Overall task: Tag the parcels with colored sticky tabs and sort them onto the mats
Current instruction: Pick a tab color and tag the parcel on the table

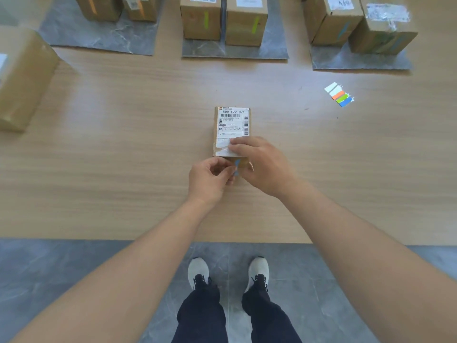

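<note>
A small cardboard parcel (pixel 231 125) with a white shipping label lies in the middle of the wooden table. My right hand (pixel 262 164) rests on its near end, fingers on the label and thumb at the front face. My left hand (pixel 210 179) pinches a blue sticky tab (pixel 237 167) against the parcel's near face. The pad of sticky tabs (pixel 339 94), with white, orange, green and blue strips, lies on the table to the right. Three grey mats lie along the far edge: left mat (pixel 99 38), middle mat (pixel 235 52), right mat (pixel 358 61).
Parcels with orange tabs (pixel 99 7) stand on the left mat, parcels with green tabs (pixel 201 19) on the middle mat, parcels with blue tabs (pixel 331 21) on the right mat. A large taped parcel (pixel 23 78) sits at the table's left edge. My feet stand on the grey floor below.
</note>
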Demonstrator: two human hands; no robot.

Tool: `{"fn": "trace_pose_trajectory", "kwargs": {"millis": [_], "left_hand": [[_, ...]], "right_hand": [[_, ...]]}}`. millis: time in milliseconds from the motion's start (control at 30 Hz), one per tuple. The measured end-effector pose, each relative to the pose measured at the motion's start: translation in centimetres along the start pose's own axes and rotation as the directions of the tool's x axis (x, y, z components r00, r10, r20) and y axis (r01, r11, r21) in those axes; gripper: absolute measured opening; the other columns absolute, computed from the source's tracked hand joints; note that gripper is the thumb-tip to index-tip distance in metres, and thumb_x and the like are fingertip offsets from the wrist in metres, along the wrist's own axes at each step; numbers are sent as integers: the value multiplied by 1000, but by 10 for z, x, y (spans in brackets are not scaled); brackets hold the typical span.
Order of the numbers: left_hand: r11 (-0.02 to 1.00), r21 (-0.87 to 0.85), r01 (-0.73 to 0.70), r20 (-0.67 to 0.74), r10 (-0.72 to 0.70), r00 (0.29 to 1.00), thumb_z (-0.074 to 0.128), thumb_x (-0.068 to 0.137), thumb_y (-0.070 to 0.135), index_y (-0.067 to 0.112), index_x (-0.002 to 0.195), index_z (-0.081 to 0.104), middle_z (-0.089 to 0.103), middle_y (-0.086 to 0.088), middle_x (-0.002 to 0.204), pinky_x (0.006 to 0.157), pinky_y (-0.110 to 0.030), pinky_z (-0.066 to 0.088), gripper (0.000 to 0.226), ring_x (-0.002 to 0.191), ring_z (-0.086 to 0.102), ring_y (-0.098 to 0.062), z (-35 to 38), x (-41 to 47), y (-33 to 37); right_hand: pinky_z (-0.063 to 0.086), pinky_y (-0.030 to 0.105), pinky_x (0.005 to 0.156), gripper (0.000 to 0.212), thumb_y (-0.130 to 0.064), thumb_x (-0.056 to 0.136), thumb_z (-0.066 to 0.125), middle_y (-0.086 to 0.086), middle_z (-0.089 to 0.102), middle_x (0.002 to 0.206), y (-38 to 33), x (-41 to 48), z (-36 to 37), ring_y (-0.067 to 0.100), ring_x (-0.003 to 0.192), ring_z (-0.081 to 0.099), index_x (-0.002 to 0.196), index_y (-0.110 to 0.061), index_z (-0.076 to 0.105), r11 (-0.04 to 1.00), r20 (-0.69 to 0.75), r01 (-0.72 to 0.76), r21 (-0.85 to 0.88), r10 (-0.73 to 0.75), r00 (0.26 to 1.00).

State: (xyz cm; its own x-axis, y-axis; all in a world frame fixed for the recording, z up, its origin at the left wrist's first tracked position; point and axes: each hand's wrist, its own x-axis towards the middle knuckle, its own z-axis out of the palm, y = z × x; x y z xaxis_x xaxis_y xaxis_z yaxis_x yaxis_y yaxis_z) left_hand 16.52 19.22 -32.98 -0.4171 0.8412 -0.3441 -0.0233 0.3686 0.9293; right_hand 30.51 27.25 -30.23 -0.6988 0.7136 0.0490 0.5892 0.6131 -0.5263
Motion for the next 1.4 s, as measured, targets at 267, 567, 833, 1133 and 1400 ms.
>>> {"fn": "trace_pose_trajectory", "kwargs": {"millis": [267,567,833,1133,1400], "left_hand": [[1000,19,5,-95,-3,995,76,84,11,13,75,75,72,-9,66,71,-49,59,9,62,67,-22,9,1,0],[972,202,119,-188,-80,979,76,76,23,23,74,76,74,4,67,76,-39,59,2,70,72,-16,-20,7,0],[981,-133,145,-108,-159,981,43,100,19,7,119,69,70,-10,114,103,-36,51,35,114,65,-21,-35,15,41],[965,-167,204,153,-179,972,24,105,34,26,99,70,74,15,98,95,-26,44,48,104,63,-9,-27,8,68],[980,-195,38,161,-7,987,27,104,39,32,108,68,67,12,115,96,-30,48,41,115,62,-17,-53,-13,155]], "right_hand": [[55,38,85,31,-5,81,79,-2,71,123,15,7,10,30,109,63,111,-14,78,999,-147,31,14,-29,989],[42,26,70,34,3,60,85,2,70,96,11,14,32,30,86,59,89,-8,72,995,-338,30,-92,-59,939],[46,26,84,25,-22,77,86,2,66,102,-8,12,32,19,94,57,91,-9,69,995,-419,-36,91,71,905],[56,47,91,36,-40,91,38,-6,75,94,-51,18,15,21,92,69,92,-24,70,330,16,-463,823,800,599],[55,37,89,35,-37,100,38,-9,74,102,-102,31,-61,13,99,67,103,-28,71,465,-200,-284,838,748,633]]}}
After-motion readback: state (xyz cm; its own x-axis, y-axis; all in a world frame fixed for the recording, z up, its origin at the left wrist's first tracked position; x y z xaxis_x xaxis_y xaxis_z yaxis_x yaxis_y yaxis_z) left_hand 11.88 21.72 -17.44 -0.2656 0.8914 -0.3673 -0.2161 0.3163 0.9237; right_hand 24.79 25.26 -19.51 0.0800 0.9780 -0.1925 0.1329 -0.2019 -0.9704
